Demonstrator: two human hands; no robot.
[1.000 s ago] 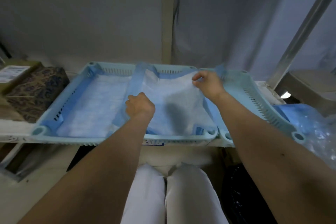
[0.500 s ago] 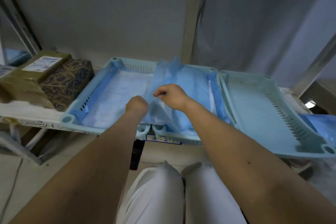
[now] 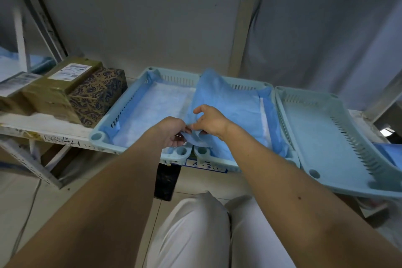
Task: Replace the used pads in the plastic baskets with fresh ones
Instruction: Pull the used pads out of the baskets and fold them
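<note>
Head view: a thin, crumpled blue pad (image 3: 226, 102) is pinched at its near corner by the left hand (image 3: 171, 131) and right hand (image 3: 210, 123), over the slotted plastic middle basket (image 3: 245, 87). Patterned boxes (image 3: 97, 93) are seen on the shelf (image 3: 43, 130) at left.

Three light-blue plastic baskets on shelf: left basket (image 3: 102, 132), middle basket (image 3: 250, 86), right basket (image 3: 315, 173).
Two blue pads: flat pad (image 3: 152, 111) in left basket, rumpled pad (image 3: 230, 104) in middle basket.
Boxes at left: patterned box (image 3: 97, 93), taped cardboard box (image 3: 52, 91); more partly cut off.
Two bare hands: left hand (image 3: 171, 130), right hand (image 3: 210, 121).
One shelf label (image 3: 202, 165).
</note>
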